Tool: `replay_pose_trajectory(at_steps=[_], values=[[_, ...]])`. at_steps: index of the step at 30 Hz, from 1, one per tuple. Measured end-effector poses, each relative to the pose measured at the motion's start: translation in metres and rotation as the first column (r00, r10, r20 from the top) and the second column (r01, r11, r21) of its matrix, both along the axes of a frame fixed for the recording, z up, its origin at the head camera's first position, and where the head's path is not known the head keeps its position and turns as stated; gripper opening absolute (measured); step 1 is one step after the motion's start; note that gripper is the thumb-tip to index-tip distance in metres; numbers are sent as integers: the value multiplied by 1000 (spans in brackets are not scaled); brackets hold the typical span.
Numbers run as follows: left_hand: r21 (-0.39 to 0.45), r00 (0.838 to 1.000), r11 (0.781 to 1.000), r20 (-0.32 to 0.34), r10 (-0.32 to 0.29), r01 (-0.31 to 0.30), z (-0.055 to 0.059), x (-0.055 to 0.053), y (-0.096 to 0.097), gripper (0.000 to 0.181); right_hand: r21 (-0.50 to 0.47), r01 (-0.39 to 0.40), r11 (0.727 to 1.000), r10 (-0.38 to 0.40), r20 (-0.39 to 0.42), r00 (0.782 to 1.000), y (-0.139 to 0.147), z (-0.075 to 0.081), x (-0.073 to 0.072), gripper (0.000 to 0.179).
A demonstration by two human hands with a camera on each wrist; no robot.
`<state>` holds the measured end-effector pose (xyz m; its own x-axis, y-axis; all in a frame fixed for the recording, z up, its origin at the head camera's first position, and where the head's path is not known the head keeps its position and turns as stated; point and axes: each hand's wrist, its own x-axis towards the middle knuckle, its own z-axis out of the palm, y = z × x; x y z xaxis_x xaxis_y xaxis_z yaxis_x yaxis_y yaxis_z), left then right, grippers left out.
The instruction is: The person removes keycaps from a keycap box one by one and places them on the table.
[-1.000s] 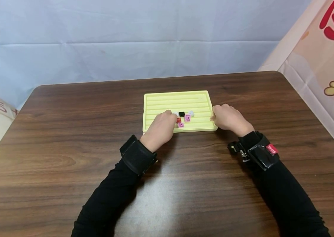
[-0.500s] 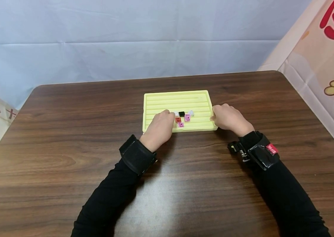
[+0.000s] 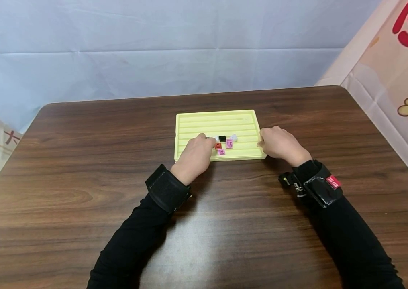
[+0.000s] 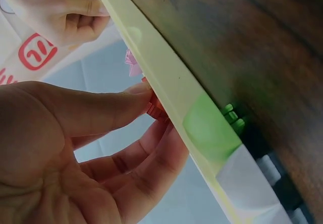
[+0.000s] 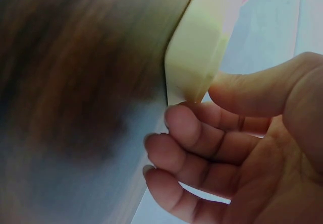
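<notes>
A pale yellow ribbed tray [image 3: 207, 124] lies on the table with several small blocks on its front half. In the left wrist view, the thumb and fingers of my left hand [image 4: 75, 138] pinch a small red block [image 4: 157, 109] at the tray. From the head view, my left hand [image 3: 194, 154] covers the tray's front left part. My right hand [image 5: 237, 138] holds the tray's right edge [image 5: 194, 57] between thumb and curled fingers. Around the red block [image 3: 218, 145] lie a black block [image 3: 222, 139], two pink blocks [image 3: 229, 143] and white ones [image 3: 234, 138].
The brown wooden table [image 3: 81, 180] surrounds the tray. A pale cloth [image 3: 153, 52] hangs behind it, and a printed panel [image 3: 388, 92] stands at the right. Green and white patches [image 4: 212, 125] show along the tray's side in the left wrist view.
My left fingers have shifted slightly about the red block, first a little left, then slightly back right. My right hand keeps its place on the tray edge; the tray has hardly moved.
</notes>
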<state>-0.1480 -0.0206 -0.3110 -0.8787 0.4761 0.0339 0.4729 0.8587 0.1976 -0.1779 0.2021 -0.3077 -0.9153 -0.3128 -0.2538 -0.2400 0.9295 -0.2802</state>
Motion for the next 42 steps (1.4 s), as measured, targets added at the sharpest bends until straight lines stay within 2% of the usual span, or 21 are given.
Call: replay_pose_trajectory(at_steps=[6, 16, 29, 42], values=[[-19, 1000, 1000, -14, 0, 0, 0, 1, -1, 17, 1, -1, 1000, 1, 5, 1000, 0, 1, 0, 12], [-12, 1000, 1000, 8, 21, -21, 1, 1, -1, 17, 1, 7, 1000, -8, 13, 1000, 0, 1, 0, 12], [2, 1000, 1000, -19, -8, 8, 1, 1, -2, 13, 8, 10, 1000, -10, 15, 1000, -1, 1, -1, 12], [4, 1000, 1000, -28, 2, -2, -2, 0, -2, 15, 10, 4, 1000, -4, 4, 1000, -1, 1, 1, 12]])
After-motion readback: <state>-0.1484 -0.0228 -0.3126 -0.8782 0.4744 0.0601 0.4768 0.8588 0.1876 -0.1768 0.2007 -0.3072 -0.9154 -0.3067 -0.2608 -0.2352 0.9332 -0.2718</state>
